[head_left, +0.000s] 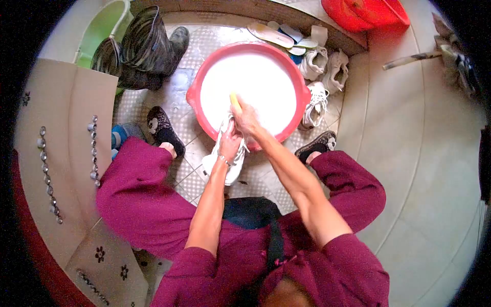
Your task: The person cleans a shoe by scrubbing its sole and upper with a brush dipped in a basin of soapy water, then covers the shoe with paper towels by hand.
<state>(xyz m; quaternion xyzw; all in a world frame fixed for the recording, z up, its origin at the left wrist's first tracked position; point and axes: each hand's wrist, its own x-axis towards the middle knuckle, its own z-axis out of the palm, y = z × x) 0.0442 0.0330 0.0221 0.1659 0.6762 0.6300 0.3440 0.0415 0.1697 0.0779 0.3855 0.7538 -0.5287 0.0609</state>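
Note:
A white lace-up sneaker [235,173] is tilted over the near rim of a red basin [200,116]. My left hand [231,145] is closed on it around the opening, with loose laces hanging beside the wrist. At the sneaker's far end, my right hand [246,118] is closed around a slim yellow brush [235,101], whose bristles are hidden. Both hands are close together at the basin's near side. White, foamy-looking liquid [255,77] fills the basin.
Several white shoes [314,105] and insoles [271,35] lie right of the basin and behind it. Dark boots [148,46] and a green tub [105,25] stand at the back left. A red container [365,14] sits back right. Cabinet panels [69,123] flank the left side.

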